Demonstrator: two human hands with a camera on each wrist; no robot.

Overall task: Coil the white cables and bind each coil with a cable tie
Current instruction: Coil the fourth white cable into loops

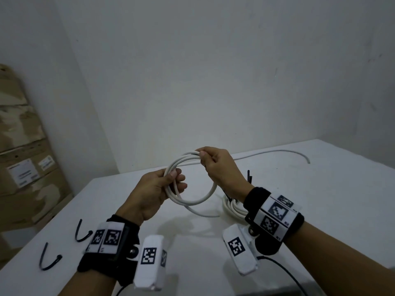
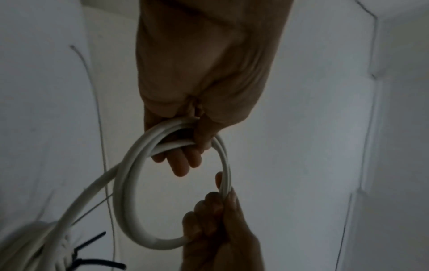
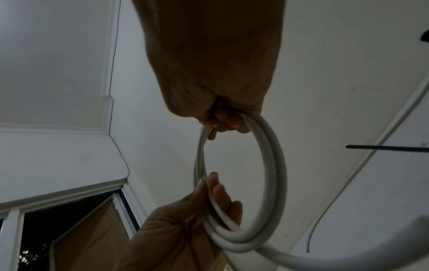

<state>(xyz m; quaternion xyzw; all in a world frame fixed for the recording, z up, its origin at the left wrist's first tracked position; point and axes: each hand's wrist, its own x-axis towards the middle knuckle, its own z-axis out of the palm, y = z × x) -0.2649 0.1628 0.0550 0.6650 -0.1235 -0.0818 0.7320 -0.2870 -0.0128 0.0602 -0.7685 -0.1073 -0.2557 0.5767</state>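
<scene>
A white cable coil (image 1: 210, 194) of a few loops hangs above the white table (image 1: 320, 189) between both hands. My left hand (image 1: 168, 184) grips its near left side, thumb over the strands (image 2: 139, 146). At the far top my right hand (image 1: 205, 157) pinches the loops (image 3: 274, 146). A loose tail of the cable (image 1: 201, 213) trails from the coil's bottom toward the right. A second white coil (image 1: 233, 207) bound with a black cable tie (image 1: 249, 178) lies on the table under my right wrist. Two bent black cable ties (image 1: 80, 232) (image 1: 48, 259) lie at the near left.
Another white cable (image 1: 277, 152) lies stretched along the table's far edge by the wall. Cardboard boxes (image 1: 23, 150) stand stacked left of the table. A thin black lead (image 1: 284, 272) runs from my right wrist camera across the near right of the table.
</scene>
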